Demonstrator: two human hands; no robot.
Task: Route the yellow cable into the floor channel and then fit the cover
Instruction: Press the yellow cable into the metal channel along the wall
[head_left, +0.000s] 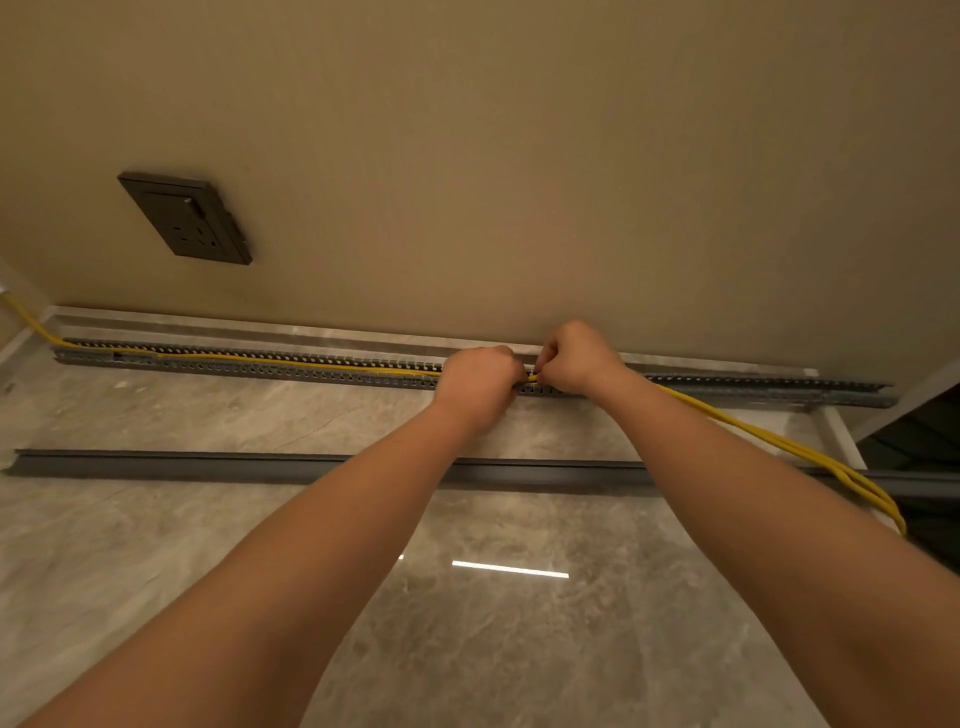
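The slotted grey floor channel (291, 368) ran along the base of the beige wall (519, 156), from 9 o'clock to 3 o'clock. The yellow cable (260, 358) entered at 9 o'clock and lay inside the channel up to the hands. Both hands met over the channel near centre. The left hand (480, 382) was closed in a fist over the cable; the right hand (574, 358), just beside it, pinched the cable between curled fingertips. Beyond the right hand, the cable left the channel and trailed loose across the marble floor (208, 545) toward 4 o'clock. The grey cover (208, 462) lay flat on the floor, parallel to the channel and well apart from it. A dark wall socket (189, 218) sat at 10 o'clock.
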